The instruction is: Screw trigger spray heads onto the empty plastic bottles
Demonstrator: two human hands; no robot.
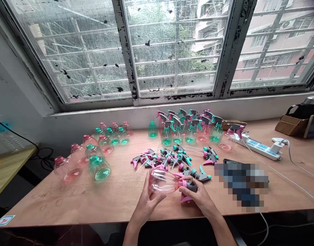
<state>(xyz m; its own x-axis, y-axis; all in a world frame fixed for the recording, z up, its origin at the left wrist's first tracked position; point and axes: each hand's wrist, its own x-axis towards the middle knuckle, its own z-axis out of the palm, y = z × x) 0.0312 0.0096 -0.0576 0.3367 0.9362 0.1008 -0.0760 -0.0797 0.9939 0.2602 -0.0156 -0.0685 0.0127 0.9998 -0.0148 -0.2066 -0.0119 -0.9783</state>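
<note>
A clear pink spray bottle (163, 181) lies sideways between my hands, above the table's front part. My left hand (148, 198) is wrapped round its base end. At the neck, my right hand (195, 194) grips the grey and pink spray head (190, 186), which sits at the bottle's mouth; whether it is screwed on I cannot tell. Just beyond lies a pile of loose spray heads (169, 158), grey with pink or green parts, some with thin clear tubes.
Bottles without heads, pink and green (99, 169), stand at the left. Several bottles with spray heads (191, 133) stand at the back. On the right are a power strip (261, 147), a blurred-out dark object (242, 184) and a cardboard box (291, 124).
</note>
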